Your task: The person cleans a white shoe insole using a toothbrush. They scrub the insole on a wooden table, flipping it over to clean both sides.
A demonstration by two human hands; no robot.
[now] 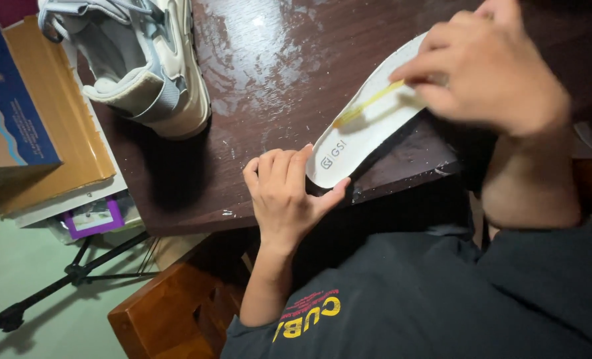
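A white shoe insole (366,123) lies on the dark brown table (269,100), its heel end sticking past the near edge. My left hand (284,193) pinches that heel end, fingers on top and thumb under it. My right hand (489,66) is over the insole's far half and grips a thin yellow stick (369,103) whose tip rests on the insole surface. A white and grey sneaker (146,56) stands on the table at the upper left.
The tabletop has shiny wet-looking smears (256,46). A cardboard box (23,106) and stacked books sit to the left. A black tripod leg (63,279) crosses the green floor below. A wooden chair (176,312) is under me.
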